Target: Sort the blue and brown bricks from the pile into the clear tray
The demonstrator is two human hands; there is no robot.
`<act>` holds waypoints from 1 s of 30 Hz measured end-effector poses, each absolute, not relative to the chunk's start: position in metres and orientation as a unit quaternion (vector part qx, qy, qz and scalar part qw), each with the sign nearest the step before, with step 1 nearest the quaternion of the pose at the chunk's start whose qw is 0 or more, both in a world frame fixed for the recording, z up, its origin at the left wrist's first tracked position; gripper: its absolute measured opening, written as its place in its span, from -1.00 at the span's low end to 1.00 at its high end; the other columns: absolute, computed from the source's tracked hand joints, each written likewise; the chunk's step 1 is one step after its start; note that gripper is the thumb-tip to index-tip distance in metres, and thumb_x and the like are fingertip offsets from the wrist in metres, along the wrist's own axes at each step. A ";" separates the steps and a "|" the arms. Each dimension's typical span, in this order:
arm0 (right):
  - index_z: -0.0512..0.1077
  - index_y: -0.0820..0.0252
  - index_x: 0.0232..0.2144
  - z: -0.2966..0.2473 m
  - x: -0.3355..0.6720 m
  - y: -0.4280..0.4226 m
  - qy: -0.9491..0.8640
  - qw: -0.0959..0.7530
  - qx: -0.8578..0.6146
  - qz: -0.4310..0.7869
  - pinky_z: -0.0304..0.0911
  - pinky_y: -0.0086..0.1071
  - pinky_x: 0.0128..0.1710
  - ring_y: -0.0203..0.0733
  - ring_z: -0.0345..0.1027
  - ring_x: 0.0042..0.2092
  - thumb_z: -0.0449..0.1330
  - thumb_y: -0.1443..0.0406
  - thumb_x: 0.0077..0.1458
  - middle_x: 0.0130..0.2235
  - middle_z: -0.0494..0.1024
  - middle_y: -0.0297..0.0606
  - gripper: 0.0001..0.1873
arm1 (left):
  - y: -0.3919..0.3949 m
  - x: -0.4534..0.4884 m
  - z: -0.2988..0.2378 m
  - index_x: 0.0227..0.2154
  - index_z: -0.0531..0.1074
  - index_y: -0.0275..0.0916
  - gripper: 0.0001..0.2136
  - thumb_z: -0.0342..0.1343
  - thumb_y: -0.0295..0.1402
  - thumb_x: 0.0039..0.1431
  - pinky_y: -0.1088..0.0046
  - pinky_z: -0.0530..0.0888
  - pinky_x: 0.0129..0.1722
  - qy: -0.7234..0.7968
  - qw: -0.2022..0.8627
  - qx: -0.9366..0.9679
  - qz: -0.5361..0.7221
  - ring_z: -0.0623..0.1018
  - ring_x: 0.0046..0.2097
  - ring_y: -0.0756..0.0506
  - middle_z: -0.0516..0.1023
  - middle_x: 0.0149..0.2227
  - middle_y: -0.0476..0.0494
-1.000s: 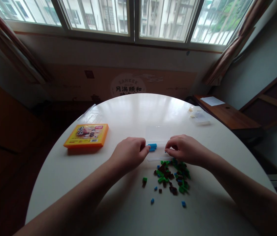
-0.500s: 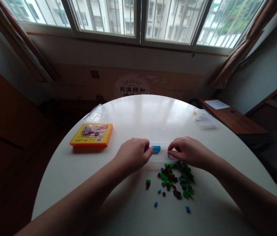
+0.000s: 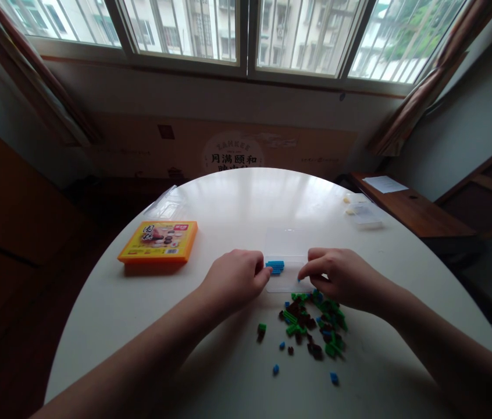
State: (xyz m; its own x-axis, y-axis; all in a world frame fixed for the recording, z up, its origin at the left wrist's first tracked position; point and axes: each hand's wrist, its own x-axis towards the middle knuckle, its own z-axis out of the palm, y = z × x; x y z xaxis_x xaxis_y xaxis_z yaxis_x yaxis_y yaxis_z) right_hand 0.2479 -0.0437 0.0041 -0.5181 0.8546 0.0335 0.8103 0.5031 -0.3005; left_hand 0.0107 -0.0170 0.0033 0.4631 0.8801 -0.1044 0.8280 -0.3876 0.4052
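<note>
A clear plastic baseplate (image 3: 285,241) lies flat on the round white table (image 3: 237,198). A small block of blue bricks (image 3: 275,267) sits on its near part. My left hand (image 3: 236,278) is curled, its fingertips pressed against the left end of that blue block. My right hand (image 3: 339,278) is closed in a pinch on a tiny blue brick (image 3: 299,280) just above the plate's near right edge. Below my right hand lies a pile of green, brown and blue bricks (image 3: 313,326).
An orange box (image 3: 157,241) lies to the left. A clear plastic bag (image 3: 165,201) lies behind it. A small clear container (image 3: 362,213) stands at the table's far right. Loose bricks (image 3: 275,369) are scattered near me. A wooden desk (image 3: 412,203) stands to the right.
Both hands keep their place at the plate. My right hand has dipped slightly toward the plate's near edge with the tiny brick. The view has shifted a little.
</note>
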 end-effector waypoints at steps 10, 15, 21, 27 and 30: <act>0.61 -0.07 -0.23 -0.005 0.234 -0.041 -0.862 0.111 -0.487 0.082 0.09 -0.44 -0.41 -0.35 0.31 -0.42 0.14 0.40 0.08 -0.33 0.53 -0.35 -0.68 | -0.016 0.011 0.000 -0.36 0.52 -0.18 -0.69 0.00 -0.09 0.20 0.40 0.29 -0.45 0.511 0.210 0.831 0.062 0.51 -0.34 -0.15 0.59 -0.30 -0.18; 0.60 -0.05 -0.16 -0.009 0.232 -0.040 -0.859 0.129 -0.488 0.083 0.10 -0.45 -0.42 -0.35 0.30 -0.43 0.12 0.40 0.12 -0.34 0.52 -0.33 -0.65 | -0.015 0.010 -0.001 -0.36 0.52 -0.17 -0.69 -0.01 -0.09 0.20 0.39 0.29 -0.45 0.509 0.211 0.832 0.061 0.50 -0.34 -0.15 0.59 -0.30 -0.18; 0.58 -0.10 -0.11 -0.011 0.233 -0.040 -0.857 0.130 -0.492 0.075 0.12 -0.44 -0.41 -0.35 0.29 -0.43 0.11 0.40 0.12 -0.33 0.52 -0.35 -0.61 | -0.015 0.011 -0.002 -0.34 0.51 -0.17 -0.68 -0.02 -0.07 0.21 0.40 0.28 -0.45 0.512 0.211 0.830 0.060 0.50 -0.34 -0.15 0.59 -0.29 -0.17; 0.61 0.00 -0.18 -0.011 0.235 -0.041 -0.852 0.153 -0.496 0.069 0.13 -0.44 -0.41 -0.35 0.31 -0.43 0.10 0.41 0.12 -0.33 0.52 -0.32 -0.65 | -0.016 0.011 0.000 -0.33 0.51 -0.16 -0.69 -0.03 -0.07 0.22 0.39 0.30 -0.43 0.510 0.218 0.830 0.055 0.51 -0.30 -0.16 0.60 -0.26 -0.16; 0.61 -0.02 -0.17 -0.011 0.235 -0.041 -0.854 0.146 -0.493 0.073 0.13 -0.44 -0.42 -0.34 0.32 -0.43 0.10 0.40 0.12 -0.34 0.53 -0.33 -0.65 | -0.016 0.011 -0.001 -0.32 0.51 -0.16 -0.69 -0.03 -0.07 0.21 0.39 0.31 -0.43 0.512 0.214 0.830 0.055 0.51 -0.30 -0.16 0.60 -0.27 -0.15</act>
